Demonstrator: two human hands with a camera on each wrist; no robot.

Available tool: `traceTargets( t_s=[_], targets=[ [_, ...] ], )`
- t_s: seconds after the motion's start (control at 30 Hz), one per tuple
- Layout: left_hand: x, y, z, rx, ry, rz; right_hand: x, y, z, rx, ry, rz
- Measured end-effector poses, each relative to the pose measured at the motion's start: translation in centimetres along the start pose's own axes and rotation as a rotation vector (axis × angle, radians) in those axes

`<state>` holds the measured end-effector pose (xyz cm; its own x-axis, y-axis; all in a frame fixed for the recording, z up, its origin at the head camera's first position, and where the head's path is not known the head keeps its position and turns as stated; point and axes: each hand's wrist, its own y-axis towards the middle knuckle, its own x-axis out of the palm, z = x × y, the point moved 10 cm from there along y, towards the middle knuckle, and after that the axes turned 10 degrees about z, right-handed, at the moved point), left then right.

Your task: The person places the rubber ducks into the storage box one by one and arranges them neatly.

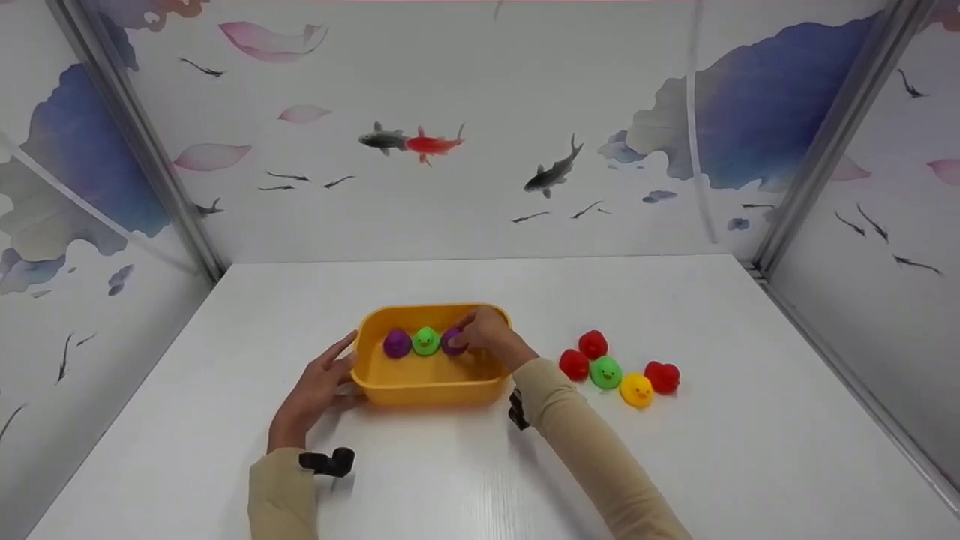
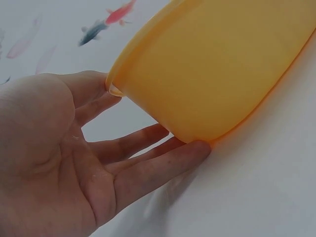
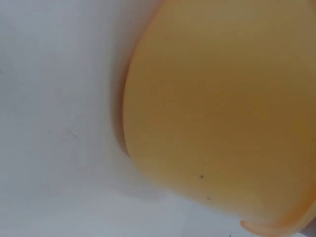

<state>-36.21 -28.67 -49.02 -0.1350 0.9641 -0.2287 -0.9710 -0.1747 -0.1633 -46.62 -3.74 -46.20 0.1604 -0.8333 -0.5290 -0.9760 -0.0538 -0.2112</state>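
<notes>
A yellow plastic basin [image 1: 431,395] stands on the table in the head view. Inside it, a purple rubber duck [image 1: 397,343] and a green rubber duck [image 1: 426,341] sit side by side. My right hand [image 1: 484,331] reaches over the basin's right side and pinches another purple duck [image 1: 452,341], which the fingers partly cover. At the left end, my left hand [image 1: 321,388] rests against the basin. The left wrist view shows that hand's nearly straight fingers [image 2: 163,170] touching the basin wall low down and at the rim. In the right wrist view, the basin's outer wall [image 3: 212,108] hides the fingers.
Right of the basin lie several more rubber ducks: red ones [image 1: 574,365], a green one [image 1: 605,373] and a yellow one [image 1: 637,390]. White panels [image 1: 465,210] painted with fish and petals enclose the white table [image 1: 420,480] at the back and sides.
</notes>
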Motion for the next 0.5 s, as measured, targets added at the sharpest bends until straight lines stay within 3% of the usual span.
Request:
traceTargets(
  t_s=[0.23, 0.5],
  targets=[
    [0.3, 0.0, 0.3, -0.001, -0.015, -0.011, -1.5, -1.2, -0.9, -0.090, 0.007, -0.043],
    [0.2, -0.1, 0.1, -0.010, 0.040, -0.008, -3.5, -3.3, -2.0, -0.204, -0.009, -0.096]
  ],
)
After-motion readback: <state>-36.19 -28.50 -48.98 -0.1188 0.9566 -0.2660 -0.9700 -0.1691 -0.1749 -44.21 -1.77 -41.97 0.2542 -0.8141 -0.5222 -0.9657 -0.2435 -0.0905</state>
